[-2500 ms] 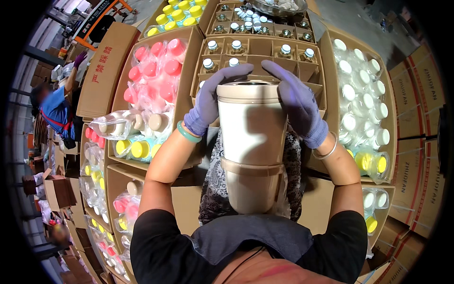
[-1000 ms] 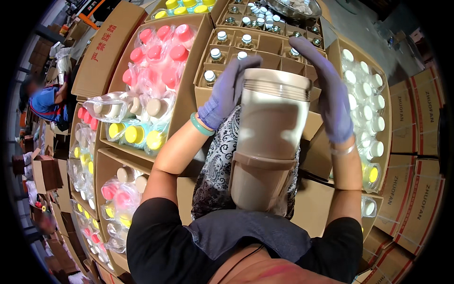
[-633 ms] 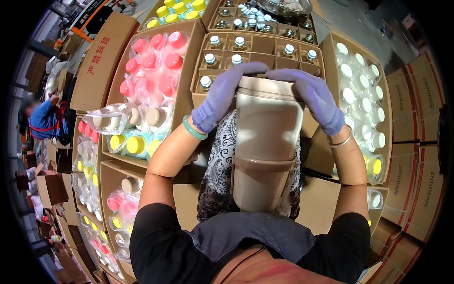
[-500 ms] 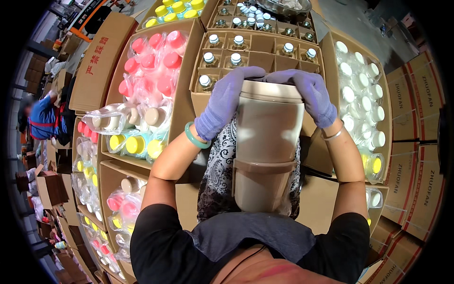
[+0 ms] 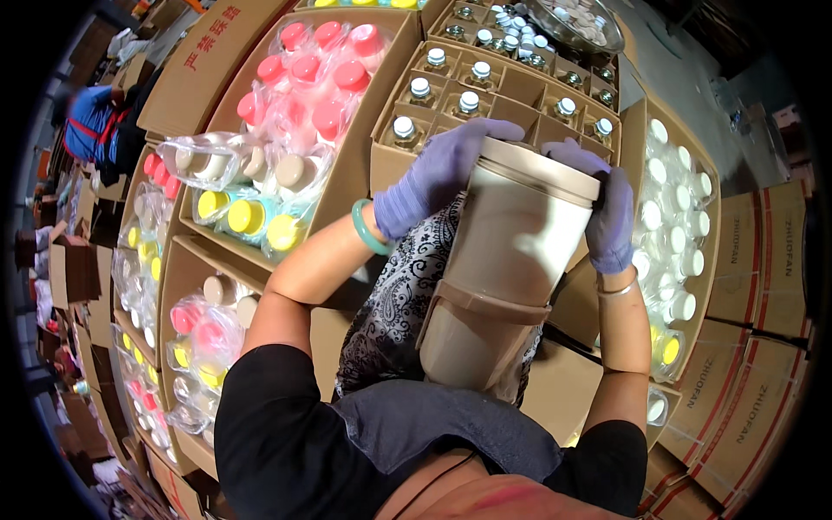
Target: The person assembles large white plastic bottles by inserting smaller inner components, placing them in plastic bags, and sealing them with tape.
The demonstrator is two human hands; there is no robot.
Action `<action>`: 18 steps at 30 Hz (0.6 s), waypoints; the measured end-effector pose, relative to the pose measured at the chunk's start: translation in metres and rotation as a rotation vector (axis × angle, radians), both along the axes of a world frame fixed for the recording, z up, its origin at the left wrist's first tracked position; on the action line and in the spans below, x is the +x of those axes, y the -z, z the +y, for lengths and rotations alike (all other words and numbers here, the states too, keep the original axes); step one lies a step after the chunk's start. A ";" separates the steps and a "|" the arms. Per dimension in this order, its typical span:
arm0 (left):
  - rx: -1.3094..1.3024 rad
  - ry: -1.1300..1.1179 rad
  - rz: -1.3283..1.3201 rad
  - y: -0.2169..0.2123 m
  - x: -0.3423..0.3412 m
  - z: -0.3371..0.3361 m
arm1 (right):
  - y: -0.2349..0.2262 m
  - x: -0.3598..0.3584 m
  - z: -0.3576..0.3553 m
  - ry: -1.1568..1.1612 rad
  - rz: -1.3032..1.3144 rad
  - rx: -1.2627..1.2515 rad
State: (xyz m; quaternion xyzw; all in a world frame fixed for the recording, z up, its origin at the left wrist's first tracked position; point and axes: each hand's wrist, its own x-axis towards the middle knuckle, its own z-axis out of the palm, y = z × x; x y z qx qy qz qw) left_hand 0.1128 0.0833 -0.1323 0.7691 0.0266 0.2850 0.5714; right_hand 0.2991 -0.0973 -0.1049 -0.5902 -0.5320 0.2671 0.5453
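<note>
L hand (image 5: 446,173) w/ half-curled grip holds beige canister (image 5: 520,247) at top; R hand (image 5: 610,217) alongside, its grip unclear.

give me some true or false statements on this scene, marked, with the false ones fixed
1. The purple-gloved left hand and right hand are at the upper end of the tall beige cylindrical container. True.
2. The green ring-shaped bangle is worn on the right. False: it is worn on the left.
3. The round white-capped bottles stand right of the container. True.
4. The round pink-capped bottles stand right of the container too. False: they stand on its left.
</note>
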 end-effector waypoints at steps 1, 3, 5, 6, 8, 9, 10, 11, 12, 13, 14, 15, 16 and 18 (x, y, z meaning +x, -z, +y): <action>0.167 -0.047 -0.138 -0.006 -0.005 -0.007 | 0.017 0.004 0.001 -0.065 0.367 -0.032; 0.462 -0.143 -0.307 -0.030 -0.010 -0.019 | 0.039 0.005 0.011 -0.193 1.104 -0.099; 0.600 -0.209 -0.393 -0.051 -0.006 -0.028 | 0.047 0.000 0.014 -0.464 1.401 0.024; 0.619 -0.224 -0.440 -0.054 -0.005 -0.031 | 0.053 0.004 0.017 -0.582 1.406 0.097; 0.538 -0.133 -0.324 -0.021 -0.001 -0.008 | 0.036 0.000 0.005 -0.086 0.929 -0.076; 0.429 -0.147 -0.218 -0.007 -0.001 -0.004 | 0.014 -0.007 0.002 0.136 0.670 -0.151; 0.325 -0.170 -0.103 0.006 -0.003 0.000 | -0.007 -0.020 0.000 0.124 0.317 -0.075; 0.096 -0.107 0.007 0.021 -0.002 0.006 | -0.029 -0.039 -0.003 0.108 -0.029 0.008; -0.143 -0.022 0.107 0.031 0.003 0.009 | -0.041 -0.051 -0.006 0.114 -0.379 0.092; -0.381 0.061 0.205 0.041 0.005 0.011 | -0.038 -0.054 -0.001 0.116 -0.265 0.198; -0.412 0.000 0.005 0.034 0.008 0.008 | -0.036 -0.054 0.004 0.134 -0.159 0.298; -0.449 -0.050 -0.201 0.015 0.010 0.001 | -0.036 -0.038 0.003 0.166 -0.265 0.146; -0.224 -0.053 -0.199 0.004 0.009 -0.001 | -0.035 -0.020 -0.001 0.197 -0.366 -0.007; 0.235 -0.167 -0.232 -0.014 -0.002 -0.002 | -0.034 -0.014 -0.002 0.076 -0.050 -0.290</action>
